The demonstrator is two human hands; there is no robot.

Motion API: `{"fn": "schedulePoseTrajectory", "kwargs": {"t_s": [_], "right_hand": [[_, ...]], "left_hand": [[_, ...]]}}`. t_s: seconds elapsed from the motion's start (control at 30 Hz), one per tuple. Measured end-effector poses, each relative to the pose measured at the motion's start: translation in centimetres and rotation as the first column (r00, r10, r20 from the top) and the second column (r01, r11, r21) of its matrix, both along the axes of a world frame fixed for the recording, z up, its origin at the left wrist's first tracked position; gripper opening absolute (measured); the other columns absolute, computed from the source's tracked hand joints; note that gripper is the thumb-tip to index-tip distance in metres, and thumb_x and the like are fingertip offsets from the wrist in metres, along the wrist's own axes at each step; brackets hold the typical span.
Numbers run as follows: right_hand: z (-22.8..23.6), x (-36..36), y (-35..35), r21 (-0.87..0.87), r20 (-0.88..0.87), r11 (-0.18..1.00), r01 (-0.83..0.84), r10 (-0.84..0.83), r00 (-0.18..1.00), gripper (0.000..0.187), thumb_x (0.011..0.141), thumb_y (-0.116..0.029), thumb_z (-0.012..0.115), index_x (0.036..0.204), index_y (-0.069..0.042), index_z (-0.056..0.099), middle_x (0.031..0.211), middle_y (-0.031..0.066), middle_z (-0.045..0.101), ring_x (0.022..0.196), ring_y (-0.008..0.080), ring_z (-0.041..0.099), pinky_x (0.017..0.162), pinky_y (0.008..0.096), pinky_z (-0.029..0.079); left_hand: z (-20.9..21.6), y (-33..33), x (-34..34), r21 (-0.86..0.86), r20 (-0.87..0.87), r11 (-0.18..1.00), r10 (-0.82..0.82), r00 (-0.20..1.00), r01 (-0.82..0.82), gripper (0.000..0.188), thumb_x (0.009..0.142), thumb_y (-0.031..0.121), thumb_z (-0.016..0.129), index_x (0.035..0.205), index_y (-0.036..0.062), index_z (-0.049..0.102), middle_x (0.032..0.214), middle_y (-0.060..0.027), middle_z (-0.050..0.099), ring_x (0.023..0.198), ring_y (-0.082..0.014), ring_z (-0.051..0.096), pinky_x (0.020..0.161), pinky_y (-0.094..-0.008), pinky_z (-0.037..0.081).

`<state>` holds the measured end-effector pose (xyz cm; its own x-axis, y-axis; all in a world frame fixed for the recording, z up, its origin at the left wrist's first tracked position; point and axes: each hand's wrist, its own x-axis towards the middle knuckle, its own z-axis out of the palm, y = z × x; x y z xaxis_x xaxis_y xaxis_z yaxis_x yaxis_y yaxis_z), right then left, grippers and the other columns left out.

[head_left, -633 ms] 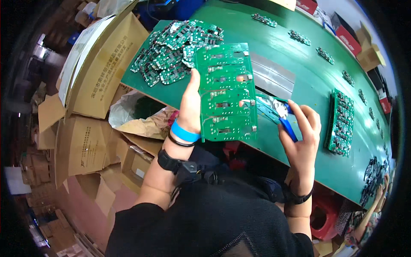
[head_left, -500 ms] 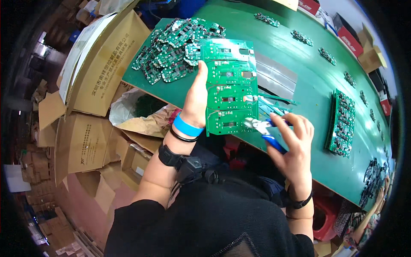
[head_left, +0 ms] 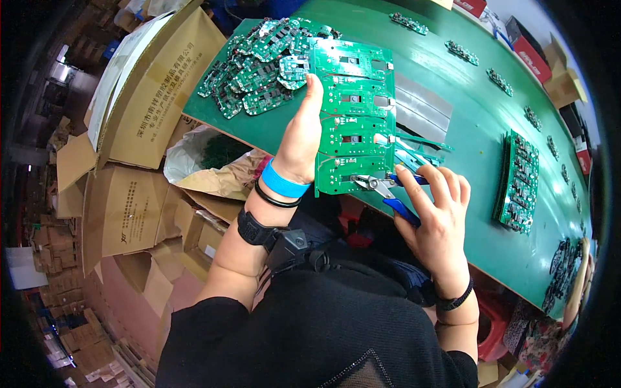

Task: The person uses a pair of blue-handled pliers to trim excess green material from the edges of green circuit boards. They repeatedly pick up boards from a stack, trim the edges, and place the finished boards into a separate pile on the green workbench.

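Note:
My left hand (head_left: 303,139) grips the left edge of a green circuit board panel (head_left: 352,123), its thumb along the edge and its other fingers hidden behind. The panel is made of several joined boards, held tilted up over the table's near edge. In my right hand (head_left: 436,207) are blue-handled cutting pliers (head_left: 402,210), fingers wrapped round the handles. Their metal jaws lie over the lowest board of the panel, near its dark slot. Just beyond my left thumb, a heap of separate circuit boards (head_left: 259,68) covers the table's far left corner.
On the green table (head_left: 446,239), a stack of board panels (head_left: 519,184) stands at the right. Thin green strips (head_left: 420,152) and a grey sheet (head_left: 420,110) lie behind the held panel. Single boards (head_left: 461,53) form a row farther back. Open cardboard boxes (head_left: 132,210) flank the left side.
The pliers have moved left, from the panel's lower right edge to over the lowest board. The panel has shifted slightly up and right with my left hand.

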<state>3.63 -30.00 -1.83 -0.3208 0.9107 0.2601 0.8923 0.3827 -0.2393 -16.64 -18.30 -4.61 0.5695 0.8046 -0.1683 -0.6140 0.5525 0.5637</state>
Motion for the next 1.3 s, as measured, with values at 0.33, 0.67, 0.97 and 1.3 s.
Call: {"fn": "schedulePoseTrajectory", "kwargs": {"t_s": [0.33, 0.67, 0.97, 1.3], "right_hand": [[-0.2, -0.2, 0.2, 0.006, 0.060, 1.000, -0.006, 0.006, 0.998, 0.076, 0.056, -0.018, 0.082, 0.128, -0.015, 0.058, 0.113, 0.0090, 0.053, 0.108, 0.0279, 0.050, 0.096, 0.0450, 0.034], [0.3, -0.6, 0.6, 0.026, 0.065, 1.000, -0.017, 0.016, 0.998, 0.073, 0.058, -0.018, 0.081, 0.127, -0.014, 0.058, 0.114, 0.0093, 0.054, 0.109, 0.0290, 0.050, 0.097, 0.0459, 0.034], [0.1, -0.6, 0.7, 0.000, 0.009, 1.000, -0.030, 0.030, 1.000, 0.072, 0.059, -0.019, 0.080, 0.127, -0.013, 0.058, 0.113, 0.0097, 0.054, 0.108, 0.0293, 0.050, 0.096, 0.0459, 0.034], [0.0, -0.9, 0.6, 0.038, 0.072, 0.999, -0.016, 0.014, 0.997, 0.072, 0.059, -0.020, 0.081, 0.127, -0.014, 0.058, 0.113, 0.0089, 0.054, 0.107, 0.0280, 0.051, 0.095, 0.0449, 0.034]], "left_hand": [[0.5, 0.1, -0.1, 0.015, 0.002, 1.000, -0.002, 1.000, 0.002, 0.076, 0.097, 0.066, 0.020, 0.138, 0.0082, 0.045, 0.120, -0.0125, 0.063, 0.100, -0.0257, 0.066, 0.083, -0.0432, 0.058], [0.6, 0.2, -0.3, -0.009, 0.003, 1.000, -0.004, 1.000, 0.004, 0.075, 0.097, 0.065, 0.019, 0.138, 0.0079, 0.045, 0.119, -0.0129, 0.062, 0.100, -0.0269, 0.066, 0.083, -0.0441, 0.058], [0.5, 0.2, -0.6, -0.024, -0.060, 0.999, 0.033, 0.998, -0.034, 0.077, 0.096, 0.067, 0.021, 0.137, 0.0071, 0.047, 0.125, -0.0163, 0.061, 0.101, -0.0320, 0.065, 0.085, -0.0497, 0.056], [0.7, 0.2, -0.6, 0.013, -0.092, 0.999, 0.035, 0.995, -0.033, 0.078, 0.096, 0.067, 0.021, 0.137, 0.0063, 0.047, 0.125, -0.0171, 0.061, 0.102, -0.0322, 0.065, 0.086, -0.0500, 0.056]]}}
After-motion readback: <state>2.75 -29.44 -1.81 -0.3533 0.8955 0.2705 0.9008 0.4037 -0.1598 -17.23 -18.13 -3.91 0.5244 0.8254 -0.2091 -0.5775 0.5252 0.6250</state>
